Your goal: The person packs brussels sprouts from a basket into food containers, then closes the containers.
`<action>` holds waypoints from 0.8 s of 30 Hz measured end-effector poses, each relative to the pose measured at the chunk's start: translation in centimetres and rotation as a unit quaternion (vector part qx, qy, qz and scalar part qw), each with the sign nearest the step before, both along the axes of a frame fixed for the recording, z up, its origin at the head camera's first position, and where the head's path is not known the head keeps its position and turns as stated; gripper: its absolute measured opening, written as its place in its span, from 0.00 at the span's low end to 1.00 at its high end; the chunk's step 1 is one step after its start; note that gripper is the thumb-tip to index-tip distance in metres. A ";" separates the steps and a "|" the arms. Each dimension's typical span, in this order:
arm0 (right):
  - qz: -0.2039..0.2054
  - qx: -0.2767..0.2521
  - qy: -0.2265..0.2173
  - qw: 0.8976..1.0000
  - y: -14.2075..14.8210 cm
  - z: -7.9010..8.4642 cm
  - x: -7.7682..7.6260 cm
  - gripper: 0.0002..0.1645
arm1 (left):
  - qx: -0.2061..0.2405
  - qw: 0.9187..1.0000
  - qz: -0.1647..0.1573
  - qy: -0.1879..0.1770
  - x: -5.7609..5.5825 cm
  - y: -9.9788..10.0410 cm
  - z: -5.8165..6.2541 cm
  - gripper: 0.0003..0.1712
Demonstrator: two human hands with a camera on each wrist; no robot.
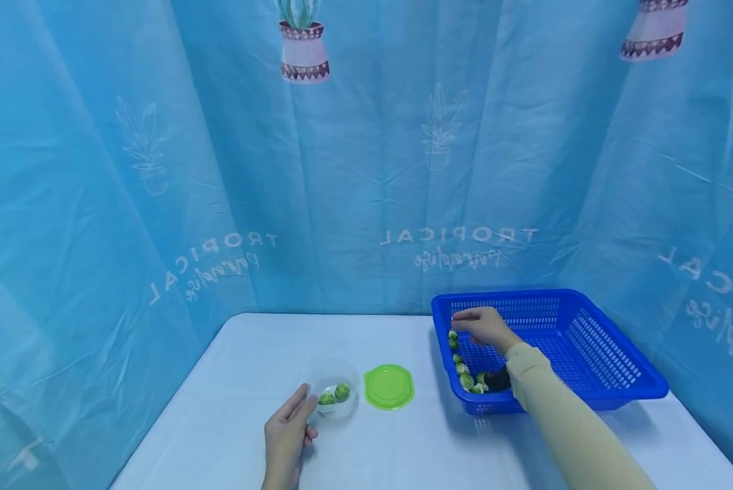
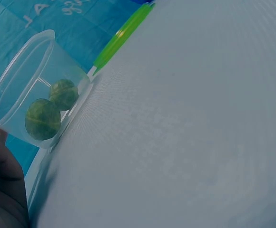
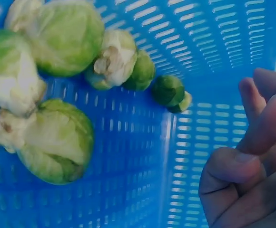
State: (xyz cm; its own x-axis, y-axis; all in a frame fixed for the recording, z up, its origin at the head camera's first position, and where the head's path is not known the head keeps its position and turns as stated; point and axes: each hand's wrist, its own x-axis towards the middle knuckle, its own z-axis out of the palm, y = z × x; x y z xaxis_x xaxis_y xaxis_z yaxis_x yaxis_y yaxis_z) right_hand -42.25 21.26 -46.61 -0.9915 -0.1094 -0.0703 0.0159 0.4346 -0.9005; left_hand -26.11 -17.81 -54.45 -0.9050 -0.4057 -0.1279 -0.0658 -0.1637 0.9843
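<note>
My left hand (image 1: 288, 432) is at the near left side of a clear plastic container (image 2: 14, 78), its fingers pinching the rim. Two Brussels sprouts (image 2: 43, 119) lie in the container's bottom. Over the left part of a blue basket (image 1: 617, 391) is my right hand (image 1: 485, 328), fingers bent, with nothing seen between them in the right wrist view. Several more Brussels sprouts (image 3: 57, 142) lie along the basket's left side, below and beside that hand. The right forearm covers part of the basket floor.
A green lid (image 1: 389, 386) lies flat on the white table (image 1: 231, 381) between container and basket. Blue printed curtains (image 1: 354, 170) hang behind and at both sides of the table. A dark band (image 1: 497, 380) shows at the right wrist.
</note>
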 end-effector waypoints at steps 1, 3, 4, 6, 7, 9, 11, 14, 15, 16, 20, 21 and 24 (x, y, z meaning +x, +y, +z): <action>0.000 0.001 -0.003 1.000 0.1 -0.1 0.0 0.24 | 0.001 1.000 0.000 -0.002 0.0 0.0 -0.1 0.35; 0.005 0.003 -0.007 1.000 0.1 -0.4 -0.1 0.23 | 0.002 1.000 0.001 -0.006 0.0 0.1 -0.2 0.34; 0.009 0.002 -0.009 1.000 0.2 -0.5 -0.1 0.23 | 0.002 1.000 0.002 -0.008 0.0 0.1 -0.2 0.34; 0.017 0.004 -0.010 1.000 0.3 -0.8 -0.2 0.23 | 0.002 1.000 0.005 -0.009 -0.1 0.1 -0.3 0.33; 0.022 0.004 -0.010 1.000 0.3 -0.9 -0.2 0.23 | 0.002 1.000 0.006 -0.008 -0.1 0.2 -0.3 0.33; 0.019 0.010 -0.019 1.000 0.4 -1.2 -0.3 0.22 | 0.003 1.000 0.006 -0.005 -0.1 0.2 -0.2 0.33; 0.016 0.017 -0.030 0.999 0.5 -1.6 -0.5 0.22 | 0.004 1.000 0.004 -0.002 0.0 0.3 -0.2 0.33; 0.007 0.020 -0.046 0.999 0.6 -2.0 -0.6 0.22 | 0.009 1.000 0.002 0.004 0.1 0.3 -0.1 0.33; 0.009 0.018 -0.047 0.999 0.6 -2.0 -0.7 0.23 | 0.010 1.000 0.002 0.006 0.1 0.3 -0.1 0.33; 0.011 0.016 -0.047 0.999 0.5 -2.1 -0.8 0.23 | 0.010 1.000 0.003 0.007 0.1 0.3 -0.1 0.33; 0.009 0.017 -0.039 0.999 0.5 -2.0 -0.9 0.25 | 0.007 1.000 0.007 0.012 0.1 0.2 0.0 0.33; 0.005 0.018 -0.039 0.999 0.5 -2.0 -0.9 0.25 | 0.005 1.000 0.006 0.014 0.1 0.2 0.0 0.34; -0.007 0.027 -0.040 0.999 0.7 -2.0 -1.0 0.27 | 0.003 1.000 0.007 0.017 0.0 0.2 -0.1 0.33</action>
